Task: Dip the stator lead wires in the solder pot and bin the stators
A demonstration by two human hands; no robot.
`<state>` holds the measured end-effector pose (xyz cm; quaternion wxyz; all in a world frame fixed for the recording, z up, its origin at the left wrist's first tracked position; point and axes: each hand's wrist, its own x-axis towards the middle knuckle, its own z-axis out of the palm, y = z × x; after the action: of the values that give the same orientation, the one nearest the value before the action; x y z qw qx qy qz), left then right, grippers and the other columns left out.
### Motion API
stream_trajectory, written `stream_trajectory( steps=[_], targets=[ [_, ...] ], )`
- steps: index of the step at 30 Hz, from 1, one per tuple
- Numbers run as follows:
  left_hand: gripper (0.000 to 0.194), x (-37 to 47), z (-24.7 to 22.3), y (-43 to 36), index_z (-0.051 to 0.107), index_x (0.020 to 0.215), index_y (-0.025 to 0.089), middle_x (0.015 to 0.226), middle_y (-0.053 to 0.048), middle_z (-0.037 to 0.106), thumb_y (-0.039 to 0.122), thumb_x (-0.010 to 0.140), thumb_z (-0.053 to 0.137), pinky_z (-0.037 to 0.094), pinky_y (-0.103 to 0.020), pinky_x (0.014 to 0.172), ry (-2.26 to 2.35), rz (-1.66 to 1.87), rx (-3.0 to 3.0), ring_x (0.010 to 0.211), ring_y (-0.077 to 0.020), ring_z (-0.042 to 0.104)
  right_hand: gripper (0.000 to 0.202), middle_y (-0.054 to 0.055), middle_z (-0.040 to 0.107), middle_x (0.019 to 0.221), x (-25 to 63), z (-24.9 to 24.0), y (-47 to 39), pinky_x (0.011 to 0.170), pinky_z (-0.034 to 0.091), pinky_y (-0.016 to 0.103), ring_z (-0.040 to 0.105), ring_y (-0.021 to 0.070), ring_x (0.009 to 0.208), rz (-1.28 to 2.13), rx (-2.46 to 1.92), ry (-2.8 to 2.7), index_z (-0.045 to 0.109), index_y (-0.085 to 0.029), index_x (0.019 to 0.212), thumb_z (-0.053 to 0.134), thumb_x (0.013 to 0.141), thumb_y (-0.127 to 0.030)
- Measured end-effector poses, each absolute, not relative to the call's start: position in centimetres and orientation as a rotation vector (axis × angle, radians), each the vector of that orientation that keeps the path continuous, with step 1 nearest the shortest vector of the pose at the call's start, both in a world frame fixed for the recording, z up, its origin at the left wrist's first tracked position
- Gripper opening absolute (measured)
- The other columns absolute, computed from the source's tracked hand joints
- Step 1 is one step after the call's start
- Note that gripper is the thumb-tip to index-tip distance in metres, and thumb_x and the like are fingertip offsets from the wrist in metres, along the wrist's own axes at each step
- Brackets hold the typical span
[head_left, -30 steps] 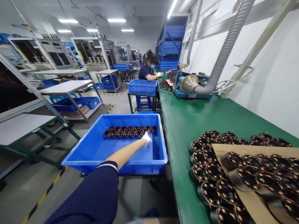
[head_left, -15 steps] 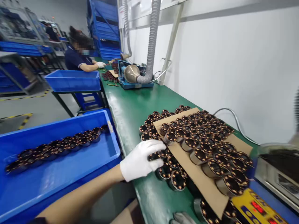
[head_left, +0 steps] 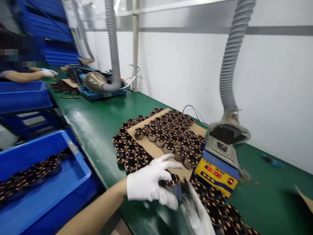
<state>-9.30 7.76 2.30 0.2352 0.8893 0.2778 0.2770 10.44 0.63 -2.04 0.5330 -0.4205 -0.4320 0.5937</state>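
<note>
My left hand [head_left: 154, 181], in a white glove, has its fingers curled at the rim and side of a stator [head_left: 174, 187], a short metal cylinder with a dark bore and copper-coloured dots. My right hand [head_left: 197, 209], also gloved, is at the right side of the same stator; its fingers are partly smeared by motion. The stator is between both hands, over the green bench near its front edge. Several like stators [head_left: 130, 163] stand in rows just beyond my left hand. More stand on a cardboard sheet [head_left: 149, 147] lying over others.
A yellow and blue device [head_left: 215, 174] with red digits stands right of the cardboard under a hose hood [head_left: 230, 129]. Further stators [head_left: 214, 210] lie front right. A blue bin [head_left: 80, 182] holding stators is at left. A co-worker's gloved hand [head_left: 49, 72] is far left.
The view has swung right. My left hand has moved from the rows of stators toward the bench front, to a stator beside my right hand. My right hand has come further into view.
</note>
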Motion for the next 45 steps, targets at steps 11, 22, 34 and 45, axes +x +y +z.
stream_trajectory(
  steps=[11,22,34,45],
  targets=[
    [0.045,-0.6,-0.6,3.6,0.059,0.121,0.024,0.123,-0.007,0.066,0.020,0.076,0.068,0.042,-0.033,0.104,0.668,1.003,2.137,0.119,-0.0216,0.056,0.023,-0.002,0.072,0.097,13.5,-2.0,-3.1,0.078,0.054,0.024,0.065,0.0134,0.093,1.543,-0.822,-0.371,0.072,-0.030,0.088,0.082,0.068,-0.035],
    [0.059,-1.5,1.5,4.6,0.063,0.119,0.019,0.126,-0.008,0.064,0.027,0.061,0.072,0.040,-0.037,0.104,0.722,0.730,1.754,0.117,-0.0267,0.056,0.038,0.010,0.074,0.099,14.1,-0.5,-3.8,0.077,0.054,0.036,0.069,0.0230,0.088,1.748,-0.656,-0.246,0.071,-0.019,0.098,0.077,0.071,-0.045],
    [0.018,1.3,2.5,5.0,0.074,0.068,0.020,0.076,-0.002,0.075,0.033,0.070,0.061,0.052,-0.027,0.079,0.968,1.021,1.202,0.080,-0.0198,0.067,0.039,0.011,0.073,0.091,12.8,-0.2,-3.8,0.061,0.052,0.026,0.068,0.0190,0.074,1.731,-0.635,-0.336,0.072,-0.017,0.094,0.078,0.068,-0.046],
    [0.020,2.7,2.9,4.4,0.070,0.079,0.016,0.057,0.001,0.070,0.027,0.062,0.069,0.052,-0.023,0.063,0.783,1.170,0.703,0.058,-0.0139,0.064,0.035,0.007,0.072,0.089,13.0,-0.3,-3.5,0.056,0.051,0.025,0.066,0.0185,0.073,1.663,-0.672,-0.353,0.071,-0.023,0.092,0.082,0.065,-0.043]
  ],
)
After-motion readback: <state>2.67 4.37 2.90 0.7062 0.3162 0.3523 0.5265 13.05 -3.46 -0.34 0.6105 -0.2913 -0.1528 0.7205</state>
